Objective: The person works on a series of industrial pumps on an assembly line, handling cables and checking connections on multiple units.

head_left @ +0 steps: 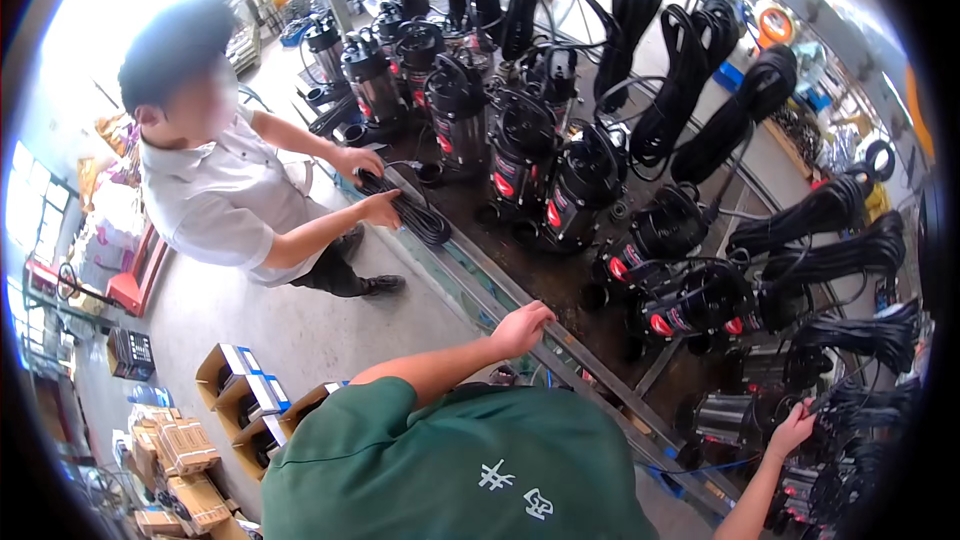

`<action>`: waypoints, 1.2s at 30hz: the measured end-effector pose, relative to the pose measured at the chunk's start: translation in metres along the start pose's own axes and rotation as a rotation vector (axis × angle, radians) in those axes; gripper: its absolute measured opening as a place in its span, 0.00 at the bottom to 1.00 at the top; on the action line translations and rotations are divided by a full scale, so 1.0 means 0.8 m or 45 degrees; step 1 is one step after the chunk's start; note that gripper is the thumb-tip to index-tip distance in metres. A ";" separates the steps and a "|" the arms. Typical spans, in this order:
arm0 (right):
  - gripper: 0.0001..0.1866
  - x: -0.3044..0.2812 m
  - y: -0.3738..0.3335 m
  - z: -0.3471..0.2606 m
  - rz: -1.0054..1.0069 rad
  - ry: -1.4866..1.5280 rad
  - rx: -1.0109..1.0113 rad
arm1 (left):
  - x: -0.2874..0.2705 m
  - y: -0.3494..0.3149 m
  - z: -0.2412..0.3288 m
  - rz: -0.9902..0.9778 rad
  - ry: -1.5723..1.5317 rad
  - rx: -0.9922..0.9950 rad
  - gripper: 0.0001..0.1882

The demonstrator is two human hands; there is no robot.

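My left hand (523,328) is closed over the metal rail (592,370) along the near edge of the bench. Farther right, my right hand (793,429) has its fingers bent beside a lying submersible pump (735,416) with a steel body and black ends. What those fingers hold is hard to make out among the dark cables. Upright pumps (584,185) with black tops and red labels stand in front of me, and more pumps (690,300) lean or lie to the right. Coiled black cables (655,95) hang above and behind them.
Across to the left, a person (215,170) in a white shirt holds a black cable coil (405,208) in both hands over the rail. Open cardboard boxes (240,395) sit on the floor at lower left, near stacked cartons (180,450). A red cart (138,275) stands behind that person.
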State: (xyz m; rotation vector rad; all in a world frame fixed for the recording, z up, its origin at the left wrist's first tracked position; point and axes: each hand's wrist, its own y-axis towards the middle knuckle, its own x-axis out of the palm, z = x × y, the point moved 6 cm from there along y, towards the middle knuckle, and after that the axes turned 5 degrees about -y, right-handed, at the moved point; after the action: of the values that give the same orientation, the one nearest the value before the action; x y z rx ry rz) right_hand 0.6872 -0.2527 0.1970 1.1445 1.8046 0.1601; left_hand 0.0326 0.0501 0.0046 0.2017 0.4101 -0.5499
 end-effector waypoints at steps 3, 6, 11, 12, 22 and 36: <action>0.15 -0.005 -0.035 -0.006 0.037 0.038 0.055 | 0.010 0.011 0.036 -0.050 0.018 0.071 0.12; 0.16 -0.010 -0.015 -0.063 0.005 -0.169 0.025 | 0.061 0.021 0.082 -0.065 0.001 0.252 0.13; 0.12 -0.003 -0.009 -0.130 0.128 -0.284 -0.097 | 0.125 0.027 0.145 -0.273 -0.076 0.336 0.12; 0.11 0.002 -0.015 -0.113 0.139 -0.197 -0.099 | 0.139 0.025 0.160 -0.324 -0.043 0.357 0.12; 0.06 -0.007 -0.009 -0.137 0.101 -0.041 -0.191 | 0.335 0.082 0.254 -0.613 0.177 0.811 0.12; 0.08 -0.005 -0.023 -0.061 -0.059 0.140 -0.253 | 0.447 0.218 0.233 -0.269 0.611 0.971 0.14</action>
State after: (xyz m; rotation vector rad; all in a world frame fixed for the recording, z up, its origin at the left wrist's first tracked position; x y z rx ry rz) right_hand 0.6384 -0.2482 0.2158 0.9684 1.8639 0.3735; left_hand 0.4643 -0.0248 0.0321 1.0463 0.6772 -0.8534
